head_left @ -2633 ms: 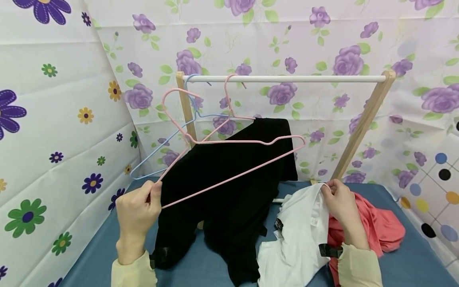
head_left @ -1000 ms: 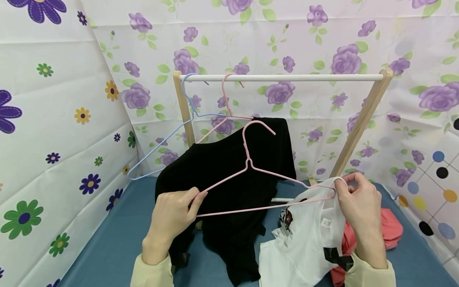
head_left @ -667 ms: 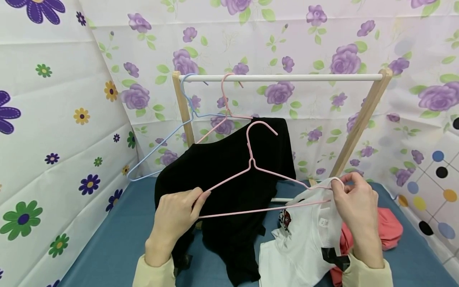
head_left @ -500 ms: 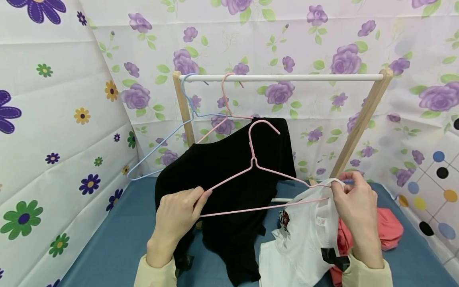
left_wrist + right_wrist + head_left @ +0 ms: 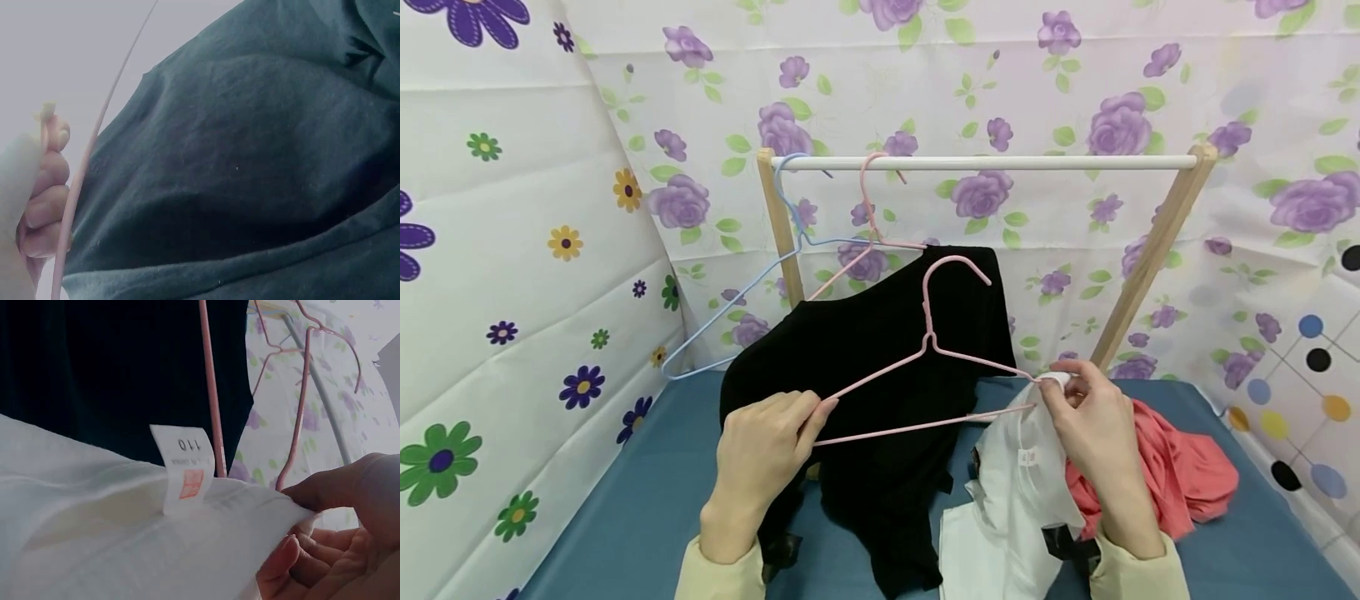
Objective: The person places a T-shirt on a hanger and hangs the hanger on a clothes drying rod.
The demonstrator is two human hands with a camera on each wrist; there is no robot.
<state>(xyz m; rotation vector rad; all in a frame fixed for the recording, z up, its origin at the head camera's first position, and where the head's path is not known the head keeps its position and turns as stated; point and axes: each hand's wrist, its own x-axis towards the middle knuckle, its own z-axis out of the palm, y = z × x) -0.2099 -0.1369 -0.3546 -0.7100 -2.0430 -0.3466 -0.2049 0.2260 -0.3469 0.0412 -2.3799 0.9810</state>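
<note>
My left hand (image 5: 767, 458) grips the left end of a pink clothes hanger (image 5: 927, 321), its hook pointing up. In the left wrist view the fingers (image 5: 47, 209) curl beside the hanger's bar (image 5: 78, 181). My right hand (image 5: 1097, 429) pinches the neckline of a white T-shirt (image 5: 1000, 512) at the hanger's right end. From the right wrist, the bar runs down behind the neckline and a label (image 5: 184, 469) printed 110 sticks up. The hanger's right tip is hidden by cloth and fingers. The shirt's lower part lies on the blue surface.
A rack with a white rail (image 5: 1000, 163) stands behind. From it hang a blue hanger (image 5: 722, 312) and a second pink hanger (image 5: 867, 196) bearing a black T-shirt (image 5: 880, 350). A coral garment (image 5: 1187, 467) lies crumpled at right on the blue cloth (image 5: 625, 500).
The pink hanger has swung upright and moved right, its far end reaching the white T-shirt's neckline. Most recently my right hand has drawn the neckline left along the hanger; my left hand is nearly still.
</note>
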